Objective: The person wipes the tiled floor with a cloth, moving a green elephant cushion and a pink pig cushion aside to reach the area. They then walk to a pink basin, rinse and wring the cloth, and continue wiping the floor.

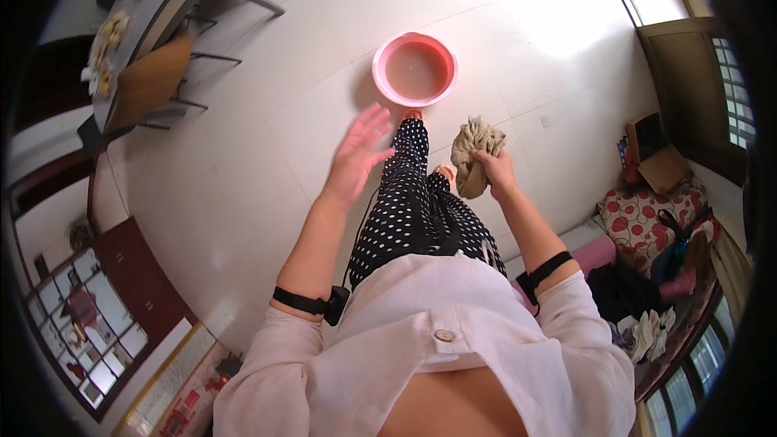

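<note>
A crumpled beige cloth (468, 152) is bunched in my right hand (496, 170), held out to the right of my legs. My left hand (363, 155) is raised with its fingers spread and nothing in it. On the floor just past my forward foot stands a pink plastic basin (377, 73) with a pale rim. It holds cloudy, brownish water (414, 70). The left hand is the nearer one to the basin, short of its rim in the picture.
Pale tiled floor (291, 121) surrounds me. To the left are a table (155, 18) with things on it and a wooden-backed chair (152, 82). At right, a patterned cushion (649, 212), an open cardboard box (661, 170) and piled clothes (625, 291) lie along a seat. A wooden door (680, 67) is farther back.
</note>
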`<state>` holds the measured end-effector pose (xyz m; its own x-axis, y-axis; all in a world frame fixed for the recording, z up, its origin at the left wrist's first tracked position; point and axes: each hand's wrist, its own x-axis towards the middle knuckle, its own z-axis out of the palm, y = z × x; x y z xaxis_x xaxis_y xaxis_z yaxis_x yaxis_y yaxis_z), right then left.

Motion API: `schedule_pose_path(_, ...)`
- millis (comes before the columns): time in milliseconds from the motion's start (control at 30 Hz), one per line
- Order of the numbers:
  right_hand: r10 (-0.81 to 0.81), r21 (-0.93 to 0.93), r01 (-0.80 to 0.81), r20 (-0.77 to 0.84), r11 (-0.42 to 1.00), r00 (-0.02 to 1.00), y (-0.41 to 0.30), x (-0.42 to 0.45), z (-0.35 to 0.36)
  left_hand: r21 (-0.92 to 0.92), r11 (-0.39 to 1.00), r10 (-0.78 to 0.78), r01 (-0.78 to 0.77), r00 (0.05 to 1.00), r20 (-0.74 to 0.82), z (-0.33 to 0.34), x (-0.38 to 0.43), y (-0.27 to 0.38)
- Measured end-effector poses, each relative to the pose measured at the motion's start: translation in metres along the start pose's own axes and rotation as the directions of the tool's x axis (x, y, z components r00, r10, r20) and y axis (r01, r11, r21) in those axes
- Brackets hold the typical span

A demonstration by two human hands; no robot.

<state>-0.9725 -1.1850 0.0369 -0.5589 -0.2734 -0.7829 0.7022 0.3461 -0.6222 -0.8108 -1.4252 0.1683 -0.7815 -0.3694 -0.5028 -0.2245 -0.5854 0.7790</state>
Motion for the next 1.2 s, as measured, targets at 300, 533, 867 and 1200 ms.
schedule_pose_path(300,0.197,0.253,-0.191,0.001,0.948,0.980,-0.049,0.048,0.070,0.640,0.768,-0.221,0.008,0.941,0.254,0.011,0.147,-0.105)
schedule_pose_path(533,0.355,0.233,-0.393,0.190,0.889,0.915,-0.026,0.158,0.105,0.143,0.865,-0.460,0.482,0.874,-0.159,-0.060,0.234,-0.163)
schedule_pose_path(867,0.546,0.350,-0.529,0.059,0.773,0.836,0.029,0.327,0.090,-0.398,0.874,-0.481,0.280,0.614,-0.626,-0.164,0.331,-0.235)
schedule_pose_path(1200,0.368,-0.310,-0.354,-0.013,0.883,0.930,0.077,0.449,0.076,0.128,0.895,-0.170,0.428,0.590,-0.789,-0.220,0.398,-0.293)
